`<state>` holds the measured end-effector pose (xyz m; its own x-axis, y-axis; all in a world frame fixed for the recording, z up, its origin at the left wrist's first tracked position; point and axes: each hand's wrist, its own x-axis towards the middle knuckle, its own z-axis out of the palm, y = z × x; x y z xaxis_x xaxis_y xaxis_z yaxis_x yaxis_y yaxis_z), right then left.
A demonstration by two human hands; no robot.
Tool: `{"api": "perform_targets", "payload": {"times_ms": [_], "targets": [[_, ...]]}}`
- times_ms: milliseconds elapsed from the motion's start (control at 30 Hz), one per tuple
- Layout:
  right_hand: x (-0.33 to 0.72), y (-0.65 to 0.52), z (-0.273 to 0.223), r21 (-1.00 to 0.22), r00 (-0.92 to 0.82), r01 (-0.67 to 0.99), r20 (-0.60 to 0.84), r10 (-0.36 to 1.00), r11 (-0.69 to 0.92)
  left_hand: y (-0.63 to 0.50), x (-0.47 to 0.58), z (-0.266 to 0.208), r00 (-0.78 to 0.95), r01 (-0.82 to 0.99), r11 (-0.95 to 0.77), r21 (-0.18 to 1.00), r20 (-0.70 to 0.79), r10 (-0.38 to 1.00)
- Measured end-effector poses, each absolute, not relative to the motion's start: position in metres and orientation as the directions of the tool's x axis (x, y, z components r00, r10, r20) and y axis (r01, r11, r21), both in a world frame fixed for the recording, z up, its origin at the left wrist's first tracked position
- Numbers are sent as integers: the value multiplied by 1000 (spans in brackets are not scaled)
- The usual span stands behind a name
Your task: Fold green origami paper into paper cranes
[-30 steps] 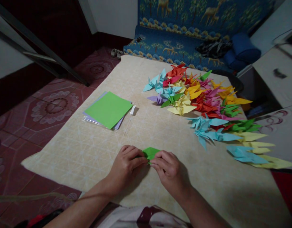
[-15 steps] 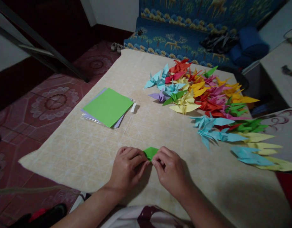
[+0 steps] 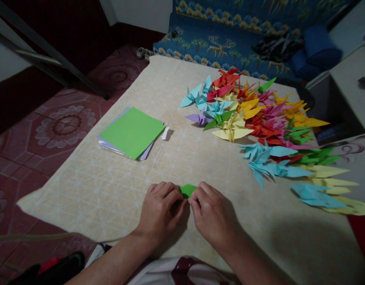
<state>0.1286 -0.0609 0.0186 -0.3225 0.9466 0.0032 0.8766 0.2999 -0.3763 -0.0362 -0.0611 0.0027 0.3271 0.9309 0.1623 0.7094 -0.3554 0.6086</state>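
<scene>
A small folded piece of green paper (image 3: 188,190) lies near the front of the table, pinched between my two hands. My left hand (image 3: 162,208) grips its left side, fingers curled and thumb against the near edge. My right hand (image 3: 210,211) is closed on the right side in the same way. The fingers cover both ends of the paper, so only its middle and far edge show. Farther off to the left lies a stack of square paper sheets (image 3: 132,132), green on top with purple beneath, on clear plastic wrapping.
Many folded paper cranes (image 3: 253,114) in several colours spread over the table's right side. A small white paper tab (image 3: 165,133) is beside the stack. The cloth-covered table (image 3: 81,190) borders a blue patterned sofa (image 3: 212,43) at the back. A metal ladder-like frame (image 3: 48,59) leans at left.
The fingers have shifted slightly along the green paper, my right fingertips drawing closer over its near edge. The camera view has tilted a little; the other things lie as before.
</scene>
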Motion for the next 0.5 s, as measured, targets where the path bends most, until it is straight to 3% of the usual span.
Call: {"api": "perform_targets", "payload": {"times_ms": [167,500], "targets": [[125,-56,19,-337,-315,897,-35,948,286,-59,-35,1,306,711,-320,626,134,943],[130,-56,22,-400,-172,908,-90,981,122,-59,-36,6,291,683,-220,696,17,957]]}}
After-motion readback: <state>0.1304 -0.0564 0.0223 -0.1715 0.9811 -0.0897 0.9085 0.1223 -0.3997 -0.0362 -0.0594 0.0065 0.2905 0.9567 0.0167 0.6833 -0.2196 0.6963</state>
